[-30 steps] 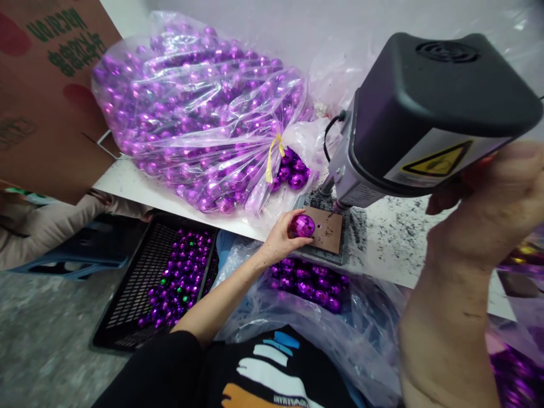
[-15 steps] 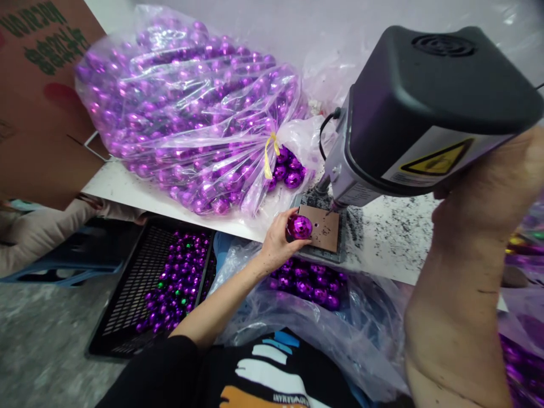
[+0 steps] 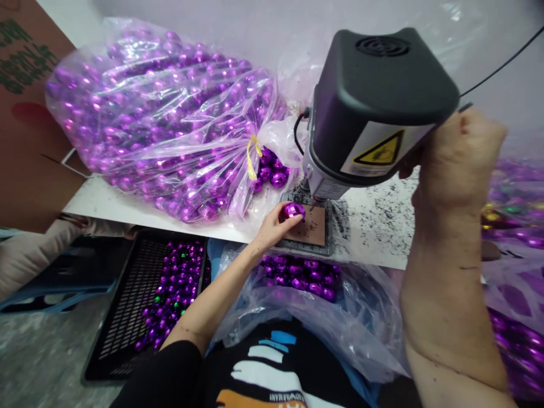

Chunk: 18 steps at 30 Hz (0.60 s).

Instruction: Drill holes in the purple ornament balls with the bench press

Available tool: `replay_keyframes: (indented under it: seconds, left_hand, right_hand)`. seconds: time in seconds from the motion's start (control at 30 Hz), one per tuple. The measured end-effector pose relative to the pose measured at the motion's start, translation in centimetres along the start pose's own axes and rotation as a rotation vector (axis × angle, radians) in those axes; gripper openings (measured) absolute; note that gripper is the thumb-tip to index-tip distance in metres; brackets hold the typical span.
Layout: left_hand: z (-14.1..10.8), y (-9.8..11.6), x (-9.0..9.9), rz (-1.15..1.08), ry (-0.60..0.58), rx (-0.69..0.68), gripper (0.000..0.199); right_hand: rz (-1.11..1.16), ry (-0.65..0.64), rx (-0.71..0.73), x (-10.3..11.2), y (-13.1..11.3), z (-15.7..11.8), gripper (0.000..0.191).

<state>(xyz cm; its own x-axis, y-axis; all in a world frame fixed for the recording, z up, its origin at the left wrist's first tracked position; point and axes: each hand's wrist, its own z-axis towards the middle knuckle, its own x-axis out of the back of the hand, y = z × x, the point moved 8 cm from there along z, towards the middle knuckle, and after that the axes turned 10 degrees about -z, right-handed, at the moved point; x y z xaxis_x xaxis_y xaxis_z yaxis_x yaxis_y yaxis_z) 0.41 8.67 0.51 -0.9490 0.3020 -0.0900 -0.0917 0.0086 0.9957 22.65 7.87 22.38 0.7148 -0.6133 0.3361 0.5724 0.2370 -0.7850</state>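
Observation:
A shiny purple faceted ball (image 3: 294, 211) is held between the thumb and fingers of my left hand (image 3: 274, 226), over the left part of a brown board (image 3: 315, 232). The board lies on the metal base of a drill press, whose black motor housing (image 3: 378, 79) carries a yellow warning label. The thin bit points down just right of the ball, and I see no contact. My right hand (image 3: 463, 141) is raised at the right side of the machine, fingers curled round what looks like its dark handle, mostly hidden behind the wrist.
A tied clear bag (image 3: 170, 124) of purple balls lies on the white table (image 3: 378, 226), which is strewn with dark shavings. A black crate (image 3: 123, 294) of small balls stands lower left. More purple balls (image 3: 314, 277) lie in plastic at my lap. Another person's sleeve (image 3: 29, 258) shows at left.
The view has shifted, so the machine appears further left. My left hand has brought the ball nearer the bit, and more of my right fist shows beside the housing.

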Motion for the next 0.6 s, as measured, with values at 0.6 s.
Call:
replay_keyframes:
  seconds: [0.6]
  left_hand:
    - [-0.1, 2.2, -3.0, 0.616, -0.038, -0.367, 0.052]
  right_hand:
    - [0.064, 0.014, -0.025, -0.5, 1.2, -0.1, 0.054]
